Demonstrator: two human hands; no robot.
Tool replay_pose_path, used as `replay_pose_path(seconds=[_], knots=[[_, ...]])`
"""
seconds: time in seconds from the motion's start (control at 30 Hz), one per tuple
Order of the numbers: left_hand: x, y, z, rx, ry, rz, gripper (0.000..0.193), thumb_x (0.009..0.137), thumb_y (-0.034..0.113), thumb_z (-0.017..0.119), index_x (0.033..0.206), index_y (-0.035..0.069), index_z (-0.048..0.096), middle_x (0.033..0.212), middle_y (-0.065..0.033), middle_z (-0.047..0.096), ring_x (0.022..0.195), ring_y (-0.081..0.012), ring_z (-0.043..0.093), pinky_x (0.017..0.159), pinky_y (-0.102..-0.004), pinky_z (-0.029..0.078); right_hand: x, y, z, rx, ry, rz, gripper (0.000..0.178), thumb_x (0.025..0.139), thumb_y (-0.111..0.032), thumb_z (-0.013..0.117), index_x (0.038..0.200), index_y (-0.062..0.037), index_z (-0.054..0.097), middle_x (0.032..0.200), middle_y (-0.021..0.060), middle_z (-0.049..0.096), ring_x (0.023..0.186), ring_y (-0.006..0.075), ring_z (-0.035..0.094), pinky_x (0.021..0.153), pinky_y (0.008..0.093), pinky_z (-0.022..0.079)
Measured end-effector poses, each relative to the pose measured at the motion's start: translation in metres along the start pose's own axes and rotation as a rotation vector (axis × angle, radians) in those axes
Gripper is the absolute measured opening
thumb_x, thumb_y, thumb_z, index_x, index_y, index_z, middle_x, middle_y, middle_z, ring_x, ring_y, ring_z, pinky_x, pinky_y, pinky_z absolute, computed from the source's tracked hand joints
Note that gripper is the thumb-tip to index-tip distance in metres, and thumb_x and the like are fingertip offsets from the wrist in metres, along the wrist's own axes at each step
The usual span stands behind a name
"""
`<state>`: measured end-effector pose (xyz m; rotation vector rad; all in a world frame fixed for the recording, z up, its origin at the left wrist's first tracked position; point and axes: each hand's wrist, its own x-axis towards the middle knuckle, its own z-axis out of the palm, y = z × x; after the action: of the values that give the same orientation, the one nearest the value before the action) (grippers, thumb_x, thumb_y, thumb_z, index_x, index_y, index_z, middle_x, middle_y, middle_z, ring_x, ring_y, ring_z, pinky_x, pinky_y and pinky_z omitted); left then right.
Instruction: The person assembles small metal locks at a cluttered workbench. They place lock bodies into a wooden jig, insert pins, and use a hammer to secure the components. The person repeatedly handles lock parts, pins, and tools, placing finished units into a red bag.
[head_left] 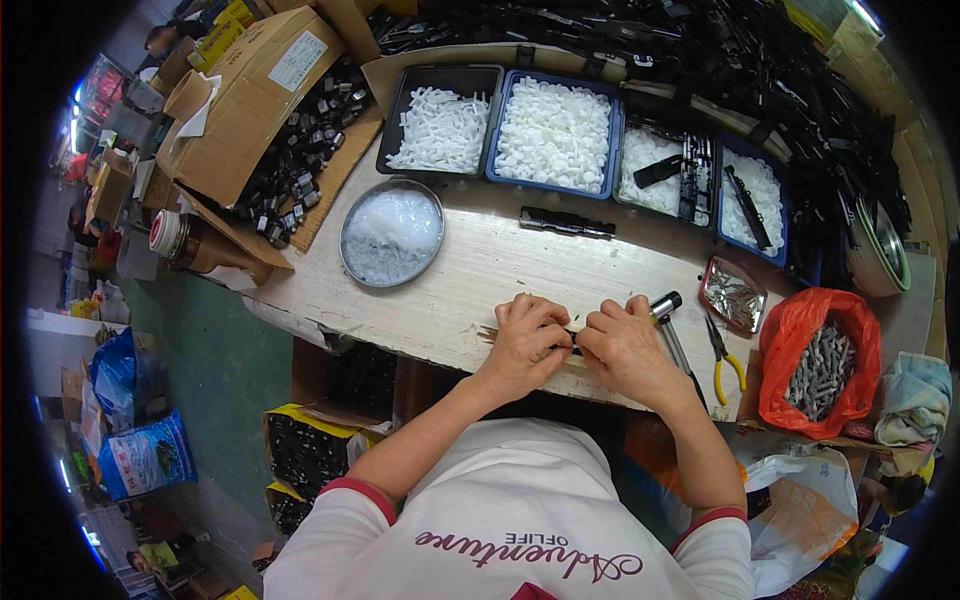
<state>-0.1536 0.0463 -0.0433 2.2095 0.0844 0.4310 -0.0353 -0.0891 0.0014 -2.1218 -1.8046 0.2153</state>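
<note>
At the table's near edge my left hand (526,345) and my right hand (630,350) are close together, fingers bent and pinching. Between them shows a small dark piece (575,348), mostly covered by the fingers, so its kind is unclear. Just right of my right hand lies a hammer (664,305) with a metal and black head. Beside it are pliers (727,368) with yellow handles. Farther back on the table rests a long black plastic part (567,222). A round metal dish (349,258) of clear, whitish small pieces stands to the left.
Trays line the back: a black tray (384,150) and a blue tray (492,160) hold white plastic parts. A red dish (762,290) of metal pins and a red bag (775,390) of grey parts sit right. At left leans a cardboard box (245,110) of black parts.
</note>
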Motion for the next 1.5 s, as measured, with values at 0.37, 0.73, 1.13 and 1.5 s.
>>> replay_pose_path(seconds=[0.37, 0.73, 1.13, 1.5], knots=[[0.001, 0.000, -0.002, 0.007, -0.020, 0.019, 0.009, 0.066, 0.007, 0.067, 0.072, 0.009, 0.060, 0.097, -0.0021, 0.054, 0.096, -0.0205, 0.044, 0.083, -0.0357, 0.025, -0.003, 0.003, 0.004, 0.012, 0.054, 0.004, 0.008, 0.068, -0.008, 0.064, 0.072, -0.0072, 0.057, 0.070, 0.0027, 0.051, 0.075, 0.0191, 0.048, 0.071, 0.0359, 0.031], [0.000, 0.000, 0.000, 0.010, -0.004, 0.046, 0.010, 0.066, 0.005, 0.065, 0.070, 0.008, 0.056, 0.096, -0.0028, 0.053, 0.095, -0.0195, 0.045, 0.084, -0.0364, 0.025, 0.006, -0.008, 0.001, -0.127, 0.002, -0.030, 0.007, 0.064, -0.009, 0.063, 0.068, -0.0055, 0.059, 0.069, 0.0051, 0.055, 0.076, 0.0202, 0.051, 0.072, 0.0379, 0.031], [0.004, 0.003, -0.004, 0.017, -0.069, -0.044, 0.012, 0.068, 0.009, 0.066, 0.079, 0.010, 0.062, 0.097, -0.0019, 0.052, 0.097, -0.0196, 0.043, 0.084, -0.0350, 0.024, -0.009, 0.007, -0.008, 0.108, 0.159, 0.087, 0.003, 0.072, -0.007, 0.063, 0.073, -0.0082, 0.060, 0.067, 0.0029, 0.052, 0.074, 0.0189, 0.049, 0.071, 0.0347, 0.031], [0.008, 0.006, -0.003, 0.162, -0.123, 0.026, 0.016, 0.068, 0.013, 0.071, 0.083, 0.013, 0.066, 0.091, -0.0014, 0.050, 0.090, -0.0196, 0.042, 0.080, -0.0355, 0.026, -0.137, 0.069, -0.093, -0.113, 0.772, 0.729, 0.010, 0.080, -0.009, 0.058, 0.085, -0.0006, 0.062, 0.077, 0.0101, 0.058, 0.074, 0.0247, 0.054, 0.067, 0.0306, 0.041]])
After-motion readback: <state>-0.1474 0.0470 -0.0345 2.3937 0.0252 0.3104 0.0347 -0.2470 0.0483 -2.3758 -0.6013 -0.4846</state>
